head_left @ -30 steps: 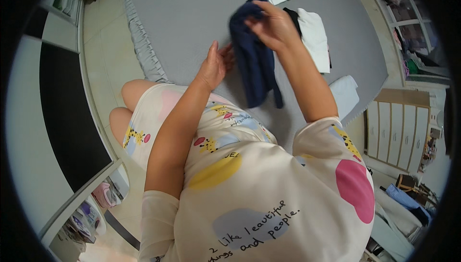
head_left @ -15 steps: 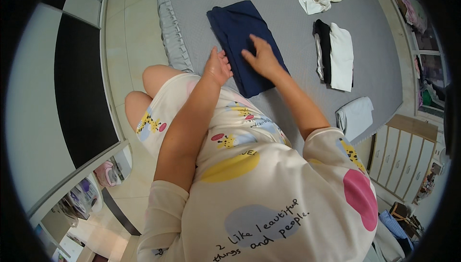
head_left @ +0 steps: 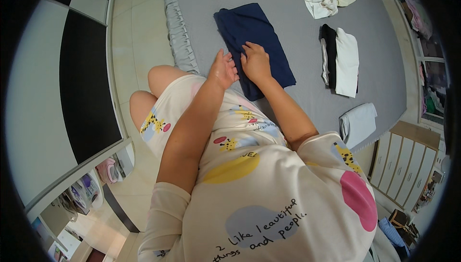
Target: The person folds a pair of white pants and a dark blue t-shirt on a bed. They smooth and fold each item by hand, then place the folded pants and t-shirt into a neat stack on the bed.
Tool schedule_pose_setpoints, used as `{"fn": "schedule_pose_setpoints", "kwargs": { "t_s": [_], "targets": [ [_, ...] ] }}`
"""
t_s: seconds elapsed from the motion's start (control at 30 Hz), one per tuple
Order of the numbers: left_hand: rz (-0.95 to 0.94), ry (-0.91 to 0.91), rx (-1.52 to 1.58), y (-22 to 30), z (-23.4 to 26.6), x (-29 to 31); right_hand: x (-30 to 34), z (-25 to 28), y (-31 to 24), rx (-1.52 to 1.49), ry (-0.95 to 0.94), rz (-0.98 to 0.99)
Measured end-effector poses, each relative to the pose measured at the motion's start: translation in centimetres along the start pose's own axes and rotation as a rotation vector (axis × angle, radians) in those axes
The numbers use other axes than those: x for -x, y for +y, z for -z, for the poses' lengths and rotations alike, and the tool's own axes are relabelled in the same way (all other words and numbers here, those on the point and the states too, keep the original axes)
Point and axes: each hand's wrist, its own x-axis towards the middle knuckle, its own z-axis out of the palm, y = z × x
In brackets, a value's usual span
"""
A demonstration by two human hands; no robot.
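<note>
Both hands lie open and flat: the right hand (head_left: 256,62) presses the folded navy garment (head_left: 254,41) near the bed's (head_left: 297,94) left edge, the left hand (head_left: 223,70) just beside it.

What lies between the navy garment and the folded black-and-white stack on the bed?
Only bare grey bedsheet separates the navy garment from the black-and-white stack, seen in the head view.

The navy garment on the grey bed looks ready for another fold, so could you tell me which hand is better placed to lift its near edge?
Probably the right hand: it lies flat on the navy garment, close to its near edge. The left hand hovers at the garment's left border, palm raised, over the grey bed.
</note>
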Motion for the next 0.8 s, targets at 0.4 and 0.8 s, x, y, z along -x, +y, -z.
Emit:
{"fn": "schedule_pose_setpoints", "kwargs": {
  "t_s": [0.4,0.8],
  "targets": [
    [-0.135,0.054,-0.208,-0.5,-1.8,0.6,-1.6,5.9,7.3,-1.742,-0.078,-0.973],
    [-0.615,0.380,-0.732,2.8,-1.5,-3.3,-3.8,10.8,11.8,-1.717,0.086,-0.768]
  ]
}}
